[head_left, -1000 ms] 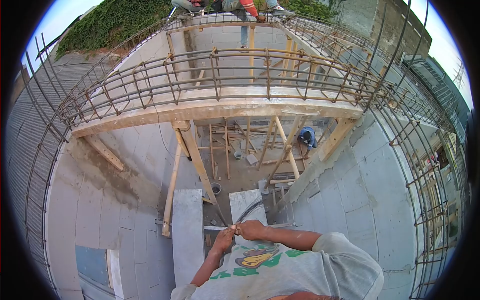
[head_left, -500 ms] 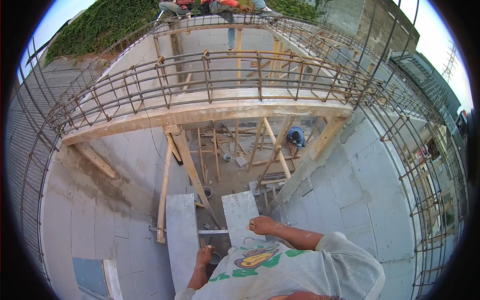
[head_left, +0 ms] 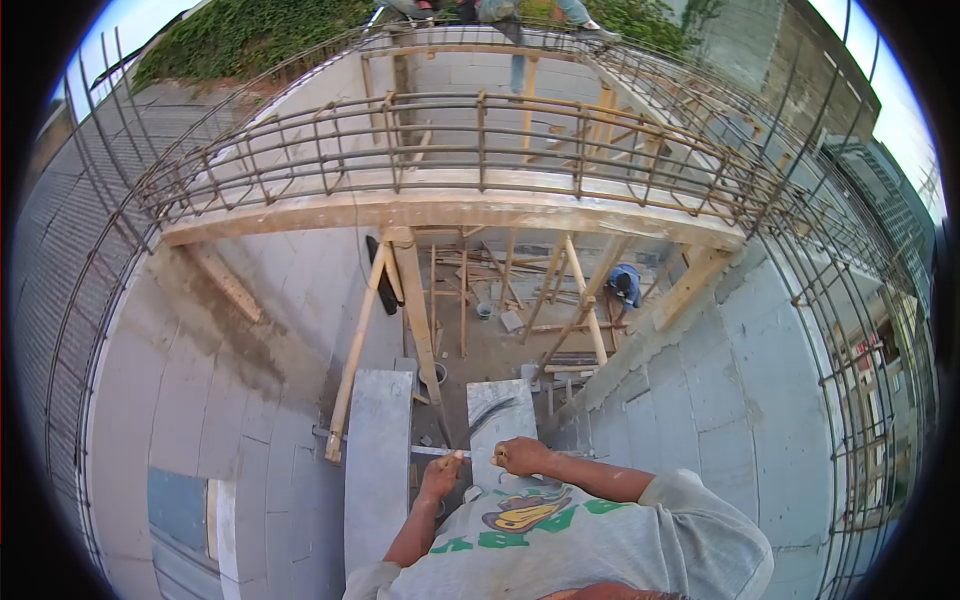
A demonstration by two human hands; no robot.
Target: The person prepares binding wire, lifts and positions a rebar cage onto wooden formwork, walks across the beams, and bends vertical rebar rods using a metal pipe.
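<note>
My left hand (head_left: 440, 476) is closed in front of my chest, thumb and fingers pinched together. Close beside it, my right hand (head_left: 521, 457) is also closed, with the fingers curled in. What either hand holds is too small to make out. Just beyond the hands, a blurred curved bundle of dark thin strands (head_left: 492, 409), resembling wire, shows against the right-hand grey board (head_left: 485, 391). Whether the strands touch a hand I cannot tell. A second long grey board (head_left: 380, 440) lies to the left of my left hand.
A rebar cage (head_left: 400, 160) runs across a wooden formwork beam (head_left: 450, 211) ahead. Wooden props (head_left: 418, 310) support it. Grey block walls (head_left: 720, 390) stand on both sides. Far below, a person in blue (head_left: 624, 287) bends over; other people's legs (head_left: 500, 12) show at the top.
My left hand has risen and moved right, close to my right hand. Dark strands now show above the right board. The view has shifted slightly.
</note>
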